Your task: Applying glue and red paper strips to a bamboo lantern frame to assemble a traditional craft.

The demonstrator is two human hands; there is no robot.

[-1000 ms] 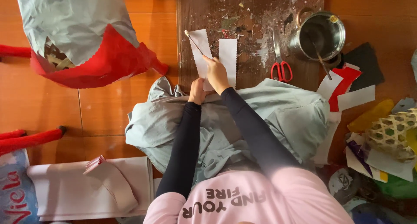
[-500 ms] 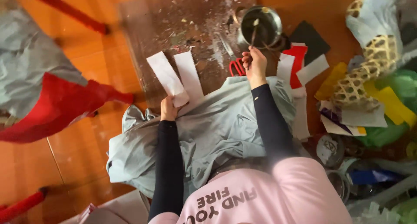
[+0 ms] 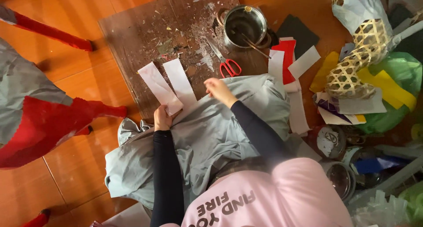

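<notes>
2 white paper strips [image 3: 169, 86] lie side by side on the dark, spattered board [image 3: 132, 37]; your left hand [image 3: 162, 118] presses the near end of 1 strip at the board's near edge, fingers curled; your right hand [image 3: 219, 90] hovers loosely closed above the grey cloth [image 3: 211, 134] just beside the board, holding nothing visible; red-handled scissors [image 3: 225, 64] lie on the board between your right hand and the metal pot [image 3: 245, 23] at its far corner.
</notes>
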